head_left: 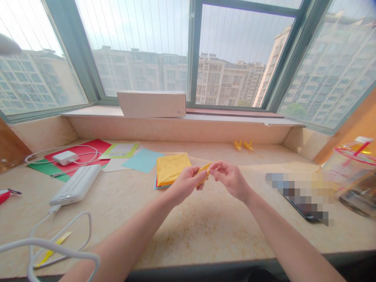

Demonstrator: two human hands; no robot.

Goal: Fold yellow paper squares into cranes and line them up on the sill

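A small folded piece of yellow origami paper (205,172) is held up over the counter between my two hands. My left hand (189,180) is closed around its lower left part, with the thumb on top. The fingertips of my right hand (227,175) pinch its right edge. Fingers hide part of the folds. Just behind and left of my left hand lies a stack of yellow paper (172,168), with red and blue sheets showing beneath. Two folded yellow paper cranes (242,145) stand at the back of the counter.
Left on the stone counter (188,239) are a white power bank (78,184), a charger (66,157), looping cables, and blue (142,159), red and green sheets. A phone (302,203) and a drink cup (346,168) are at right. A white box (152,105) sits on the sill.
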